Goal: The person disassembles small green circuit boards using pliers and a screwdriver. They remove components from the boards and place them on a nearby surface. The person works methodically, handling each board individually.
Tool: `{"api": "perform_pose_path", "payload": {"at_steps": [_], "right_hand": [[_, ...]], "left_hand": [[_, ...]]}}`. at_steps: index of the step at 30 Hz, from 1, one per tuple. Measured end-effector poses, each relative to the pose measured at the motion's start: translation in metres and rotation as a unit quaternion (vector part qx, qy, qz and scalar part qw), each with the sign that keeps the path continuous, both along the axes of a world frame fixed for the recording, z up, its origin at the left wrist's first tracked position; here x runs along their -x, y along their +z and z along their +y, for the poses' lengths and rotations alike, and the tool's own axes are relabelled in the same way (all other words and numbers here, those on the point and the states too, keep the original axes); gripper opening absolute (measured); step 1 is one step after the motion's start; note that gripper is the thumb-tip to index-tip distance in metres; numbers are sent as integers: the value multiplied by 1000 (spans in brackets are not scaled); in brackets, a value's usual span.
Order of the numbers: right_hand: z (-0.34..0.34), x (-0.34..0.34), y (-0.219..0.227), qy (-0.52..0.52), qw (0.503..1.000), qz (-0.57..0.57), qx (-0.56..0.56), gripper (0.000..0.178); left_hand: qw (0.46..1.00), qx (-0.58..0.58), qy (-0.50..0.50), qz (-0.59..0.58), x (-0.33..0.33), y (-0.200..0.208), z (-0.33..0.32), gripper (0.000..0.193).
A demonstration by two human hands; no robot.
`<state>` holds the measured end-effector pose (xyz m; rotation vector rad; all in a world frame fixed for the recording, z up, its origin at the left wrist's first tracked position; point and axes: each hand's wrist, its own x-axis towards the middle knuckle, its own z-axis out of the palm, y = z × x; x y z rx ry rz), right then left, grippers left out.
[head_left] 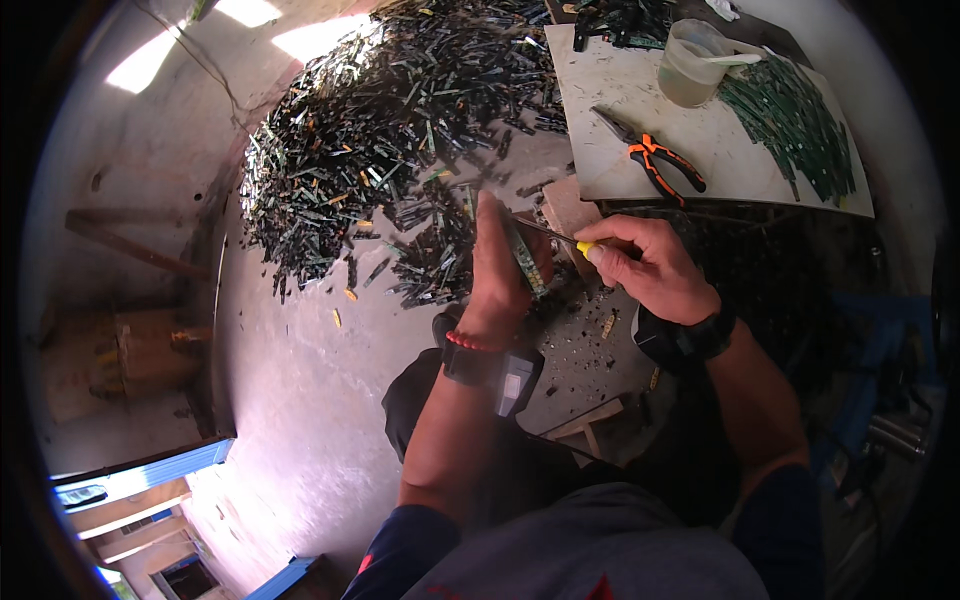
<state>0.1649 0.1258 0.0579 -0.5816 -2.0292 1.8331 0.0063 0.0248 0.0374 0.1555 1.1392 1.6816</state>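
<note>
In the middle of the head view, my left hand (490, 265) is closed around a narrow green circuit board strip (527, 262), which points down toward its lower end. My right hand (655, 275) grips a screwdriver (586, 248) by its yellow handle. Its thin shaft reaches left toward the strip; the tip is hidden near my left fingers. Just beyond the screwdriver lies a wooden block (572, 207). Dark bits and a few yellowish pieces are scattered on the floor below my hands.
A large heap of dark and green strips (370, 130) covers the floor at far left. At upper right, a white board (610, 95) bears orange-handled pliers (655, 155), a translucent plastic jug (690, 85) and a pile of green strips (790, 125). Cardboard boxes (130, 350) stand left.
</note>
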Motion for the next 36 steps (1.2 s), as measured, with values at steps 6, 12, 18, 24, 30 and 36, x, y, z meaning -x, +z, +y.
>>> {"api": "perform_pose_path", "payload": {"at_steps": [6,12,18,24,30,36], "right_hand": [[-3,-8,4,-10,916,-30,400,19],[-5,-2,3,-30,959,22,-280,19],[-4,-4,5,-30,977,10,-212,18],[5,-14,6,12,928,-70,364,16],[2,-7,11,-7,954,14,-298,18],[-8,-3,1,-46,954,47,-293,20]], "left_hand": [[1000,-5,-18,6,2,-3,-1,62],[1000,13,-9,-24,-2,-1,2,63],[1000,5,-18,-11,-1,-8,4,65],[999,36,-6,30,-4,-6,3,66],[997,41,-21,-55,-4,-3,4,66],[998,42,-19,-35,-1,-6,4,65]]}}
